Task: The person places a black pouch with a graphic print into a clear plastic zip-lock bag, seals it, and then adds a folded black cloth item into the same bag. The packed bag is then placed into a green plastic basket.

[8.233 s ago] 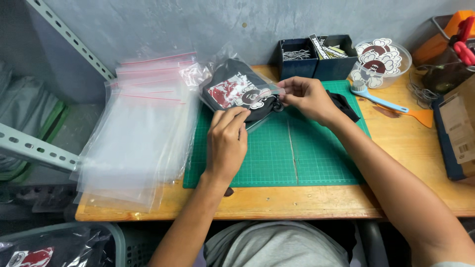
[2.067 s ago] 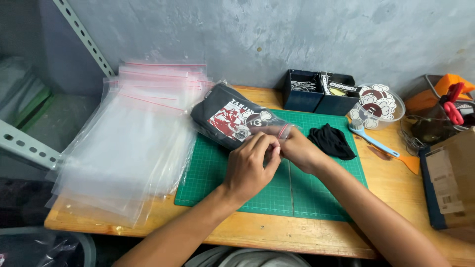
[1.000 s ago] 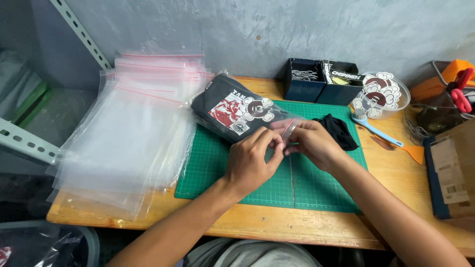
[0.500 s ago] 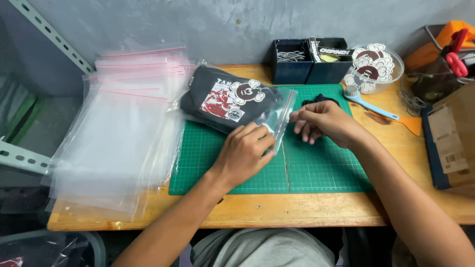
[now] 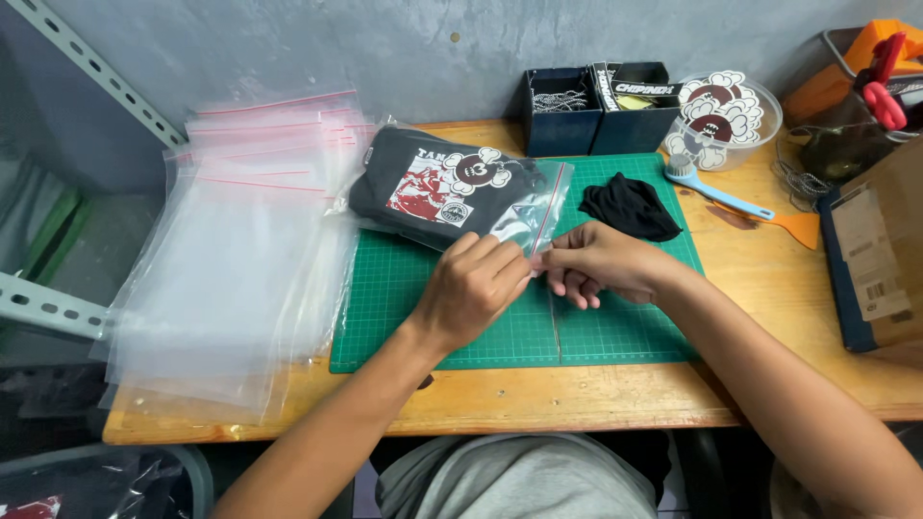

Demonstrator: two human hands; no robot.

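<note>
At the left edge of the wooden table (image 5: 596, 399) we see a stack of empty clear zip bags (image 5: 240, 259) with red seal strips, spilling over the side. Beside it, half on the green cutting mat (image 5: 615, 317), lies the bagged black shirt (image 5: 437, 187) with its red and white print, the bag's open mouth pointing toward us and to the right. Our left hand (image 5: 471, 288) pinches the near corner of that mouth, fingers curled tight on the plastic, and our right hand (image 5: 596, 269) meets it there, thumb and forefinger nipping the red strip. We judge that we are at the sealing step: the pinch has to run along the strip toward the far end, pressing evenly. Further right, a loose black cloth (image 5: 630, 207) lies just beyond the bag mouth, close to that path; two dark boxes (image 5: 596, 101), a sticker bowl (image 5: 721, 120) and a blue brush (image 5: 716, 187) sit well apart.
</note>
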